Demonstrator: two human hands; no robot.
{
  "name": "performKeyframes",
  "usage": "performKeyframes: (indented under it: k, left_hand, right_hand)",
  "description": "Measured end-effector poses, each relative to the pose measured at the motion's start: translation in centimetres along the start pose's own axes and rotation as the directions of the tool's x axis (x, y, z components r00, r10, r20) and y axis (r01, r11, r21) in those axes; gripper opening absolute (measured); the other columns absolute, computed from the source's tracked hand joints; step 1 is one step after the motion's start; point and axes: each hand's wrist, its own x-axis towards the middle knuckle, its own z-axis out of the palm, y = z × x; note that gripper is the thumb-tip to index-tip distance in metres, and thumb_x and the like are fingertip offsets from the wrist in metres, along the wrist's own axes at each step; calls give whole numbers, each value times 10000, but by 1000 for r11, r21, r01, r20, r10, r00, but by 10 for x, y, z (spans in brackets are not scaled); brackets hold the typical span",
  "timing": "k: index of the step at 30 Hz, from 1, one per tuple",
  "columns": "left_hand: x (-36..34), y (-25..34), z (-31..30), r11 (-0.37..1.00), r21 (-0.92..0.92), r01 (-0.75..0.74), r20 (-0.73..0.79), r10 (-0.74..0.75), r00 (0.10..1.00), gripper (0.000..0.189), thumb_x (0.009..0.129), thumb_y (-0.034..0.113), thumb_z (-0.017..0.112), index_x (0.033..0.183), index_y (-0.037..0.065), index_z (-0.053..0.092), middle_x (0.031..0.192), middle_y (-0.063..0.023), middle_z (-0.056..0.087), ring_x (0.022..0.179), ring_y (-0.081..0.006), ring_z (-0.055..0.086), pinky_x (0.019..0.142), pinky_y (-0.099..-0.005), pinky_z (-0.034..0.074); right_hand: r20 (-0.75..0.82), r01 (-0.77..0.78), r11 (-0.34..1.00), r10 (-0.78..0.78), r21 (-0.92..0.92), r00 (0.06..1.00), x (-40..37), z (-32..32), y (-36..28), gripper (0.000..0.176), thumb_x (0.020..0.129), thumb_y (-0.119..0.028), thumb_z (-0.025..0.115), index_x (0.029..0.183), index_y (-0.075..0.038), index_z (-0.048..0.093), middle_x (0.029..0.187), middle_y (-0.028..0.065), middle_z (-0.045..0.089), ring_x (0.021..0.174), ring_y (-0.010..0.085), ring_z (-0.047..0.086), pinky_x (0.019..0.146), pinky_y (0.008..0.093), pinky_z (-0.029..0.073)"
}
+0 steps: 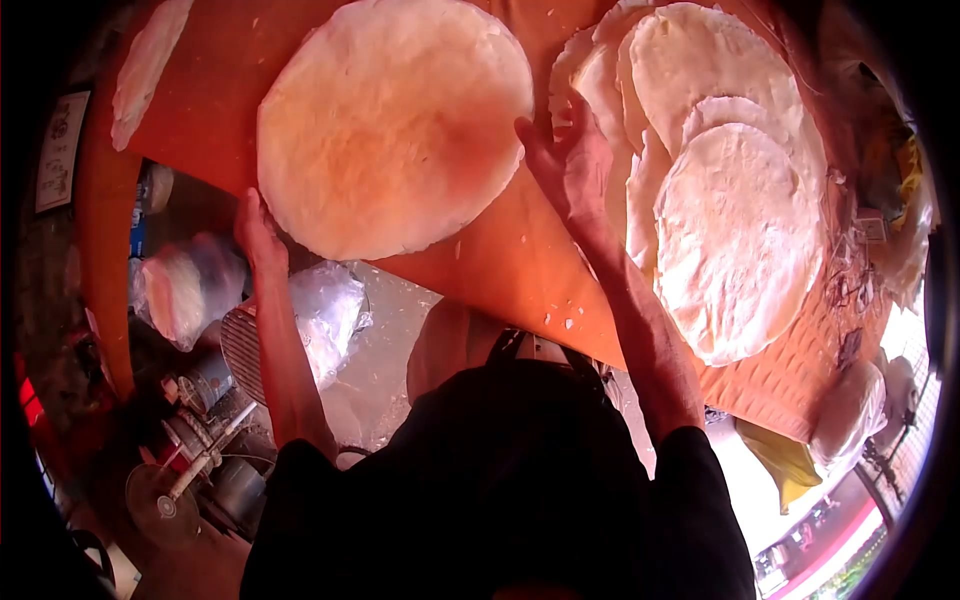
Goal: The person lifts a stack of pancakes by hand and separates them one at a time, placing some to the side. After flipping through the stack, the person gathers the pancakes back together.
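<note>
A large round thin flatbread [395, 125] lies on an orange surface [490, 265] in front of me. My left hand [257, 232] touches its lower left edge, fingers against the rim. My right hand [570, 160] rests at its right edge with fingers spread, between that flatbread and a pile of similar round flatbreads [730, 190] overlapping on the right. Whether either hand grips the flatbread or just touches it is unclear.
Another pale flatbread [145, 65] lies at the top left of the orange surface. Below the surface's edge are plastic bags [325, 315], a wrapped bundle [175, 295], metal parts and a fan [165, 500]. A yellow cloth [785, 460] hangs at the lower right.
</note>
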Motion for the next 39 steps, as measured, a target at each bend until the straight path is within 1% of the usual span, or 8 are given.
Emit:
performKeyframes:
  k: [4, 12, 16, 19, 22, 27, 31, 39]
  left_hand:
    - [3, -15, 27, 989, 53, -138, 51, 135, 990, 438, 1004, 266, 464, 1324, -32, 493, 1342, -141, 522, 1191, -229, 522, 1015, -332, 412]
    - [10, -31, 32, 866, 444, -229, -43, 276, 960, 468, 1010, 293, 456, 1349, -30, 467, 1348, -154, 513, 1212, -242, 503, 1037, -341, 392]
    - [35, -20, 2, 945, 290, -153, 35, 149, 988, 428, 989, 262, 502, 1296, -36, 510, 1255, -152, 585, 1127, -243, 566, 993, -355, 439]
    - [11, 8, 0, 831, 377, -408, 12, 436, 900, 398, 964, 198, 546, 1264, -61, 520, 1179, -179, 620, 1080, -245, 594, 962, -344, 471]
    - [-38, 42, 42, 782, 325, -531, 58, 544, 837, 341, 955, 143, 544, 1227, -62, 535, 1141, -173, 632, 1023, -231, 614, 951, -332, 473]
    - [-145, 25, 146, 899, 227, -376, 490, 228, 841, 291, 965, 144, 545, 1179, -52, 547, 1031, -112, 641, 911, -172, 617, 818, -283, 512]
    - [-231, -1, 209, 949, 260, -179, 845, -134, 518, 286, 972, 134, 539, 1204, -32, 533, 976, -92, 633, 898, -144, 616, 755, -262, 511]
    - [-288, -24, 250, 871, 491, 20, 850, -484, 209, 384, 946, 205, 608, 1224, -41, 512, 952, -94, 635, 858, -142, 627, 743, -275, 527]
  right_hand:
    - [48, 242, 962, -238, -130, 970, 7, 38, 14, 625, 734, -210, 726, 1238, 62, 477, 1010, 225, 615, 930, 386, 588, 829, 438, 471]
    - [61, 213, 971, -207, -108, 976, 6, 40, 17, 421, 754, -144, 647, 1140, -31, 523, 917, 218, 643, 838, 404, 619, 736, 485, 493]
    - [45, 100, 943, -120, 318, 992, -15, -13, 16, 561, 738, -105, 755, 1248, -24, 537, 1070, 240, 635, 940, 421, 620, 786, 439, 522]
    - [-24, 334, 920, -346, -206, 938, -26, -109, 11, 519, 768, -201, 762, 1205, 1, 569, 1057, 220, 645, 916, 361, 635, 768, 406, 535]
    - [76, 115, 882, -90, -458, 993, -67, -198, 49, 539, 671, -201, 819, 1131, -5, 617, 1031, 180, 665, 1007, 360, 613, 846, 421, 508]
    - [306, 160, 748, 60, -644, 950, -143, -247, 84, 943, 533, -233, 889, 1359, -87, 456, 1398, 189, 443, 1308, 394, 399, 1034, 482, 396]
    - [337, 220, 786, -16, -578, 941, -166, -271, 108, 717, 617, -98, 820, 1282, -96, 553, 1300, 168, 540, 1246, 369, 484, 997, 456, 442]
    - [-30, 134, 891, -163, -434, 986, -152, -308, 100, 64, 765, 13, 711, 808, -17, 674, 786, 91, 681, 725, 223, 674, 631, 312, 545]
